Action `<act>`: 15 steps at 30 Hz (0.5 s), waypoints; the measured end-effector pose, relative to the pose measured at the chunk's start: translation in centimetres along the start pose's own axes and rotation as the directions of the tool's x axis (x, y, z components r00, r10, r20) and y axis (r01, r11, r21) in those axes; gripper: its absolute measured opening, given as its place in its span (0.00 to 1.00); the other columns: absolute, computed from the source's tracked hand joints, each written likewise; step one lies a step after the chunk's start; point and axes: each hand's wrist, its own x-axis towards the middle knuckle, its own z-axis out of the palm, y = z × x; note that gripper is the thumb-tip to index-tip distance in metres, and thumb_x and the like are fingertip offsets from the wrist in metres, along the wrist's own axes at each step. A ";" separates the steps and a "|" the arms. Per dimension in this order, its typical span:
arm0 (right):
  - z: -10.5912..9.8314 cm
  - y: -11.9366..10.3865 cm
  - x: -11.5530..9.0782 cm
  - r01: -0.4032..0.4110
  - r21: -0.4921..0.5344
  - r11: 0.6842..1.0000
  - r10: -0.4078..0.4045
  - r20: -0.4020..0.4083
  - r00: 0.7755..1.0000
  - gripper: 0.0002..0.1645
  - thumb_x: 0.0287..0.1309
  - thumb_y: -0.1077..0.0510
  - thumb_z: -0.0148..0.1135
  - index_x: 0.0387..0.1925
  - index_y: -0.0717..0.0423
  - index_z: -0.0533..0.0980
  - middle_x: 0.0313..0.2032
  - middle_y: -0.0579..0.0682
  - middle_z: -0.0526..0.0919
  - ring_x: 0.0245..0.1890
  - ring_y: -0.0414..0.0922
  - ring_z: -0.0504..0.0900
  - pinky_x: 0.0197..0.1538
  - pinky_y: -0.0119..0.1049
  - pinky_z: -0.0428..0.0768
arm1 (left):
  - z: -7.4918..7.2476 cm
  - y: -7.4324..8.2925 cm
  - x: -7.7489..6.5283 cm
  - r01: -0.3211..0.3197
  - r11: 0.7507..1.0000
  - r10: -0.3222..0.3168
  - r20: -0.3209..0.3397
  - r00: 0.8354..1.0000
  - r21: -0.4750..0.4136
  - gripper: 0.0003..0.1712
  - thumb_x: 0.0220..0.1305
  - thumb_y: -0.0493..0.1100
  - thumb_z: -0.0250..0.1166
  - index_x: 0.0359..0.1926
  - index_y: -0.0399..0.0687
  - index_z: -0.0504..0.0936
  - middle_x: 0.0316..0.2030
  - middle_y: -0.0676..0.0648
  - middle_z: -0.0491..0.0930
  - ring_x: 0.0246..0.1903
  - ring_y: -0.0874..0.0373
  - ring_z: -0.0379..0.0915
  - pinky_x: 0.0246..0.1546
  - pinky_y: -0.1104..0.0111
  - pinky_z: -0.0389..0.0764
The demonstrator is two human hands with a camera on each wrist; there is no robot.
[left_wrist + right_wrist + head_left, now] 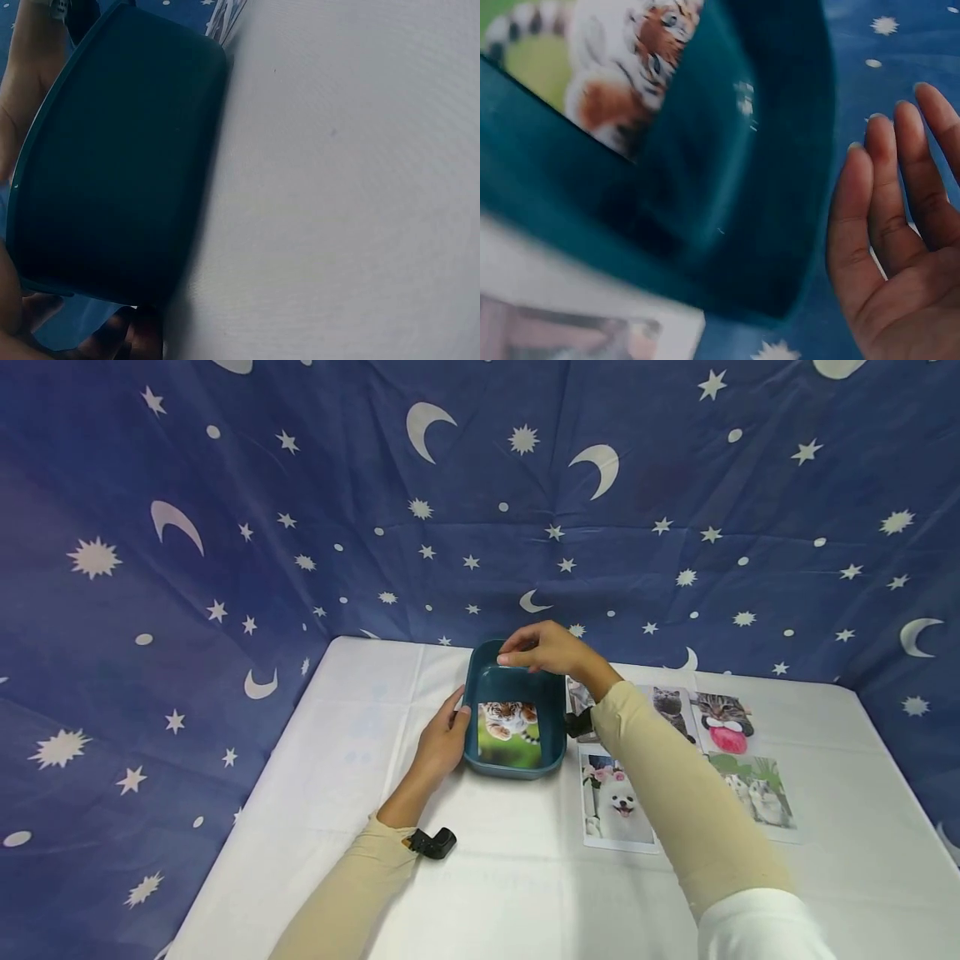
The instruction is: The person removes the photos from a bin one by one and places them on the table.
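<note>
A teal plastic bin point(515, 772) stands on the white table, and a tiger-cub picture card point(510, 733) lies on its floor. At the bin's left side my left hand point(441, 739) holds it, thumb at the rim and fingers along the outer wall; the left wrist view shows that wall point(124, 157) large, with the fingers partly hidden in shadow. My right hand point(546, 647) hovers over the far end of the bin with nothing in it. Its fingers point(885, 172) look loosely extended beyond the bin's rim in the right wrist view.
Right of the bin lie several more picture cards: a white dog point(619, 806), a grey cat point(670, 706), a tabby cat with a pink object point(723, 720), and small rodents point(761, 797). My right forearm covers part of them. A blue moon-and-star cloth point(480, 510) hangs behind the table.
</note>
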 end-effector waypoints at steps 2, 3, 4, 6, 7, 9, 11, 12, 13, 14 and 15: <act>0.8 0.5 0.6 -0.008 -0.018 1.000 0.009 0.020 1.000 0.20 0.60 0.44 0.73 0.49 0.50 0.86 0.48 0.52 0.86 0.50 0.56 0.82 0.55 0.56 0.82 | 0.1 0.0 0.0 -0.001 1.000 0.001 0.001 1.000 0.000 0.30 0.81 0.56 0.48 0.79 0.67 0.60 0.57 0.44 0.81 0.56 0.45 0.78 0.61 0.47 0.73; 1.1 0.7 0.9 -0.014 -0.034 0.999 0.015 0.029 0.999 0.20 0.59 0.44 0.74 0.48 0.50 0.87 0.47 0.52 0.86 0.49 0.54 0.82 0.55 0.55 0.82 | 0.1 0.0 0.0 -0.002 1.000 0.002 0.001 1.000 -0.002 0.30 0.81 0.57 0.48 0.79 0.67 0.60 0.56 0.44 0.81 0.56 0.45 0.78 0.61 0.48 0.73; 1.5 0.9 1.1 -0.021 -0.053 0.998 0.023 0.036 0.999 0.19 0.58 0.44 0.75 0.47 0.49 0.87 0.47 0.51 0.86 0.49 0.52 0.82 0.56 0.53 0.81 | 0.1 0.0 0.0 -0.003 1.000 0.003 0.002 1.000 -0.005 0.30 0.81 0.57 0.48 0.79 0.67 0.61 0.56 0.44 0.81 0.55 0.45 0.78 0.61 0.48 0.74; 2.2 1.3 1.5 -0.036 -0.096 0.995 0.041 0.054 0.998 0.19 0.56 0.43 0.76 0.45 0.48 0.88 0.46 0.49 0.87 0.50 0.49 0.81 0.58 0.51 0.80 | 0.1 0.0 0.0 -0.005 1.000 0.005 0.000 1.000 -0.005 0.30 0.81 0.57 0.48 0.79 0.67 0.61 0.56 0.44 0.81 0.55 0.45 0.78 0.60 0.48 0.74; 2.5 1.4 1.7 -0.043 -0.117 0.992 0.050 0.060 0.997 0.19 0.56 0.43 0.77 0.45 0.48 0.88 0.47 0.48 0.87 0.51 0.49 0.81 0.59 0.50 0.80 | 0.1 0.0 0.0 -0.005 1.000 0.005 0.000 1.000 -0.005 0.29 0.81 0.57 0.48 0.79 0.67 0.61 0.57 0.44 0.81 0.55 0.45 0.79 0.60 0.48 0.74; 3.1 1.4 1.9 -0.059 -0.157 0.986 0.072 0.074 0.995 0.19 0.55 0.42 0.77 0.44 0.47 0.88 0.47 0.48 0.88 0.52 0.48 0.81 0.61 0.48 0.79 | 0.1 0.0 -0.1 -0.007 1.000 0.007 -0.002 1.000 -0.002 0.29 0.81 0.57 0.48 0.79 0.67 0.61 0.57 0.44 0.81 0.55 0.45 0.79 0.60 0.48 0.74; 3.7 1.5 2.1 -0.076 -0.187 0.979 0.094 0.093 0.991 0.19 0.55 0.41 0.77 0.43 0.47 0.88 0.46 0.47 0.88 0.50 0.47 0.82 0.59 0.46 0.79 | 0.0 0.0 -0.1 -0.008 1.000 0.008 -0.004 1.000 0.001 0.29 0.81 0.57 0.48 0.78 0.66 0.61 0.58 0.43 0.81 0.56 0.45 0.79 0.61 0.48 0.74; 3.9 1.5 2.2 -0.085 -0.198 0.976 0.106 0.099 0.989 0.19 0.55 0.41 0.77 0.43 0.47 0.88 0.45 0.47 0.89 0.48 0.47 0.83 0.58 0.45 0.80 | 0.0 0.1 -0.1 -0.008 1.000 0.008 -0.003 1.000 -0.002 0.29 0.81 0.57 0.48 0.79 0.66 0.61 0.58 0.43 0.81 0.55 0.45 0.79 0.60 0.48 0.74; 4.1 1.6 2.3 -0.095 -0.207 0.974 0.119 0.106 0.987 0.19 0.54 0.41 0.77 0.42 0.47 0.88 0.43 0.46 0.89 0.47 0.47 0.83 0.56 0.44 0.81 | 0.0 0.1 -0.1 -0.007 1.000 0.007 -0.003 1.000 -0.004 0.29 0.81 0.57 0.48 0.79 0.66 0.61 0.58 0.43 0.81 0.55 0.45 0.79 0.60 0.48 0.74; 4.4 1.6 2.4 -0.108 -0.212 0.971 0.134 0.114 0.984 0.19 0.54 0.41 0.77 0.42 0.47 0.88 0.42 0.46 0.89 0.45 0.46 0.84 0.54 0.43 0.81 | 0.0 0.1 -0.1 -0.006 1.000 0.006 -0.001 1.000 -0.008 0.29 0.81 0.57 0.48 0.79 0.66 0.61 0.58 0.43 0.81 0.55 0.45 0.79 0.60 0.48 0.74; 4.6 1.7 2.5 -0.118 -0.218 0.969 0.147 0.121 0.982 0.19 0.54 0.41 0.77 0.41 0.47 0.88 0.41 0.46 0.89 0.43 0.46 0.84 0.53 0.42 0.82 | 0.0 0.1 -0.1 -0.003 1.000 0.003 0.001 1.000 -0.013 0.29 0.81 0.56 0.48 0.79 0.66 0.61 0.58 0.43 0.81 0.55 0.45 0.79 0.60 0.48 0.75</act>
